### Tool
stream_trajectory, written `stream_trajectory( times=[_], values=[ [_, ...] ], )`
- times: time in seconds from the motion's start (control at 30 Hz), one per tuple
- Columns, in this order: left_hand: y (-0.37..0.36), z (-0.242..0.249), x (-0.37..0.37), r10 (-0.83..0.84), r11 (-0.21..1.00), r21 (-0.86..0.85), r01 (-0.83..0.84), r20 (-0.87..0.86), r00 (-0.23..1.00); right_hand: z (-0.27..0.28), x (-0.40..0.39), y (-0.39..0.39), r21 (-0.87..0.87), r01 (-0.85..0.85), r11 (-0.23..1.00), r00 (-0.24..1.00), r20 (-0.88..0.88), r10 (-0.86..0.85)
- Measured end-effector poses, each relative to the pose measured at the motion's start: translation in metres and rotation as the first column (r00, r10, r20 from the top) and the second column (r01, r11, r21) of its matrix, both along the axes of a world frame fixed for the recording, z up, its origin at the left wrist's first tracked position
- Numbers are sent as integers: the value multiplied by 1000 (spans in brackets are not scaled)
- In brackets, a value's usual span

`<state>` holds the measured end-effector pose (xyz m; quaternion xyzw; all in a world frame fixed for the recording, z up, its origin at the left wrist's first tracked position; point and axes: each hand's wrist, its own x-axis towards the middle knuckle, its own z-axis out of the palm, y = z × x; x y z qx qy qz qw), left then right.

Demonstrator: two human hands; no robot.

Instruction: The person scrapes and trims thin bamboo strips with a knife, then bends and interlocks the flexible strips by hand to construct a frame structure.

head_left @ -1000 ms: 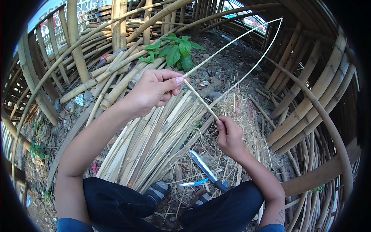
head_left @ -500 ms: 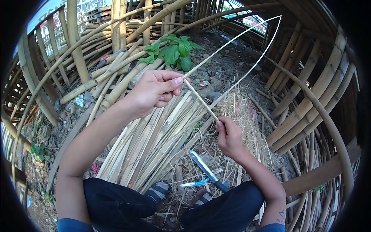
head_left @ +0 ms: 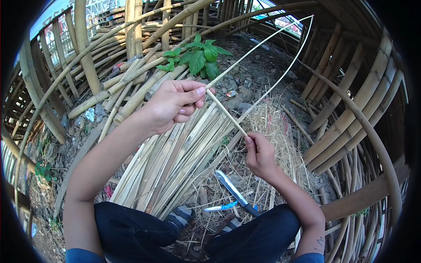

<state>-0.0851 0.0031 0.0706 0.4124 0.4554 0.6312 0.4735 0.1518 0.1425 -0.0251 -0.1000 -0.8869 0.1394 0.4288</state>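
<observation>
My left hand [head_left: 175,105] pinches a thin, pale bamboo strip [head_left: 263,41] between thumb and forefinger, at the spot where it angles. From there the strip runs up and away to a point at the upper right, where it meets a curved length that sweeps back down. Lower down, my right hand [head_left: 262,153] has its thumb and fingers closed on the end of a straight bamboo section. Between the two hands that section slants down to the right. A bundle of split bamboo strips [head_left: 164,164] lies on the ground below them.
A large knife [head_left: 231,187] and a smaller knife with a blue-wrapped handle [head_left: 227,206] lie between my feet. Dry shavings [head_left: 276,131] cover the ground at right. Beyond are a leafy plant [head_left: 201,57], bamboo poles [head_left: 151,81] and a bamboo slat wall [head_left: 364,114].
The far tip of the bamboo strip has shifted slightly left and the curved length has swung a little with it. Both hands keep their grip in nearly the same place.
</observation>
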Motion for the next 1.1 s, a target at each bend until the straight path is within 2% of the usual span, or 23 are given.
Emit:
stream_trajectory(
  times=[0.7, 1.0, 1.1],
  values=[
    [-1, -1, -3, -69, 998, 10, 68, 66, 995, -3, -1, 2, -36, 2, 999, 1000, 21, -1],
    [1, -1, 0, -66, 998, 28, 64, 46, 997, -6, -2, 3, -71, -2, 997, 999, 33, 4],
    [1, -1, 3, -20, 1000, 23, 18, 75, 997, -8, -2, 3, -59, -2, 998, 1000, 23, 4]
  ],
)
